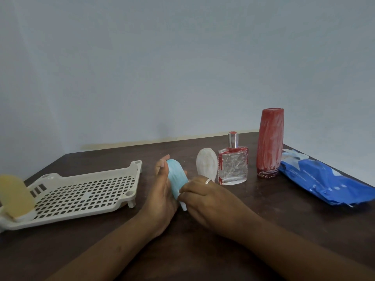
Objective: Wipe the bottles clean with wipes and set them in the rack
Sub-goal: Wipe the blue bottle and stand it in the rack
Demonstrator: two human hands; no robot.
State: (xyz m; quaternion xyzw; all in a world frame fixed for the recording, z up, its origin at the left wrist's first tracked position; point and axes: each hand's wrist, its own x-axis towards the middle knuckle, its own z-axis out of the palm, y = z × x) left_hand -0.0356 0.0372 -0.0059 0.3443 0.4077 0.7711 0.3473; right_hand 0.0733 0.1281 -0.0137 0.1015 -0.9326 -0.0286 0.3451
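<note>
Both hands meet over the middle of the counter (284,230). The left hand (160,191) is cupped upright with its fingers curled round the back of a pale blue bottle (176,177), which tilts with its rounded end up and away. The right hand (205,197), wearing a ring (208,181), has its fingers bent in against the bottle's lower end, just above the white cap (183,206). Whether a wipe sits under those fingers cannot be told.

To the left of the hands lies a cream perforated rack (85,191) on short feet. A yellow bottle (15,195) stands upright on its white cap in the near left corner.

Just beyond the right hand, a white oval bottle (207,165) stands beside a clear glass bottle (233,169) with a silver cap and red smears along its edges. Further right stands a tall bottle (269,142) smeared all over in red. Next to it lies a blue wipes pack (324,183), flat on the counter near the right edge.
</note>
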